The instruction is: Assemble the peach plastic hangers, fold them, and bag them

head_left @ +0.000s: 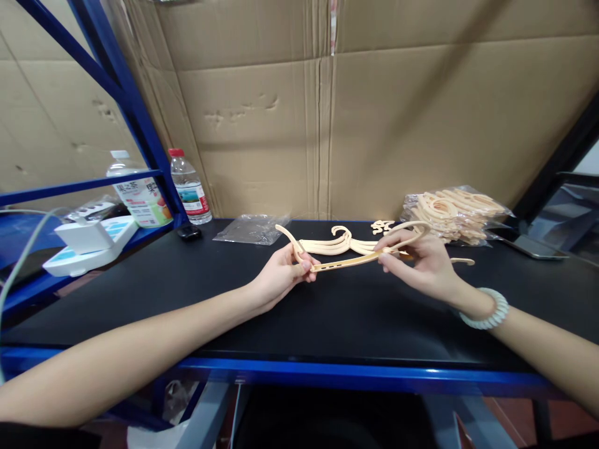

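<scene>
Between my two hands is a beige plastic hanger piece (pixel 346 263), a narrow slotted arm held roughly level above the table. My left hand (pixel 283 274) pinches its left end, and a curved beige prong (pixel 291 236) rises from the same fingers. My right hand (pixel 421 265) is closed on the other end, where a curved beige loop (pixel 418 226) stands up over the fingers. Whether prong, arm and loop are joined, I cannot tell. Just behind lie stacked beige hangers (pixel 327 247) with a hook (pixel 341 231) on top.
Small beige hooks (pixel 381 226) lie near bagged hanger parts (pixel 456 215) at the back right. A flat clear bag (pixel 253 229), a black object (pixel 188 232) and a red-capped bottle (pixel 191 190) are back left. A blue rack (pixel 135 125) edges the left; cardboard (pixel 262 125) stands behind.
</scene>
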Demonstrator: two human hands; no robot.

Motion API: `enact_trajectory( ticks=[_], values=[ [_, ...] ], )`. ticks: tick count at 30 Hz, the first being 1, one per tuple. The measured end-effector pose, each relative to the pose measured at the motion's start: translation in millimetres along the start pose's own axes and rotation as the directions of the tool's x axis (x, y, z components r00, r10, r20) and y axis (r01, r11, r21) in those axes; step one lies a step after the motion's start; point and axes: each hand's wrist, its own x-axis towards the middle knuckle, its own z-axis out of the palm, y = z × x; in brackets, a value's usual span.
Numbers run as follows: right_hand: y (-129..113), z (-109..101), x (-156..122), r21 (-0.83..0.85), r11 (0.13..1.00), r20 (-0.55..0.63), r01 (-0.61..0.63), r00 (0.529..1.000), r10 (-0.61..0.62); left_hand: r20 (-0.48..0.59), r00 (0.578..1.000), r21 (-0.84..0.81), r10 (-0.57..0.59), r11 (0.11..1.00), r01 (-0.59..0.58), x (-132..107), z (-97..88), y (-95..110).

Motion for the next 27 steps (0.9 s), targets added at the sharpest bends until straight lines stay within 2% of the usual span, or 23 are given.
enact_trajectory(
  ticks=[3, 8, 11, 27],
  values=[
    [0.7, 0.7, 0.4, -0.002, 1.000, 0.011, -0.002, 1.000, 0.002, 0.018, 0.999, 0.004, -0.040, 0.999, 0.040, 2.0, -2.5, -1.9],
    [5.9, 0.2, 1.3, 0.049, 0.994, 0.024, -0.096, 0.995, 0.095, 0.071, 0.993, -0.004, -0.090, 0.996, 0.090, 3.7, -3.6, 1.9],
    [9.2, -1.0, 1.8, 0.058, 0.993, 0.021, -0.102, 0.995, 0.101, 0.094, 0.989, -0.006, -0.114, 0.993, 0.115, 3.9, -3.8, 4.9],
    [10.6, -1.0, 3.1, 0.073, 0.991, 0.047, -0.114, 0.993, 0.111, 0.089, 0.983, 0.010, -0.159, 0.987, 0.159, 5.4, -3.8, 11.6]
  ],
)
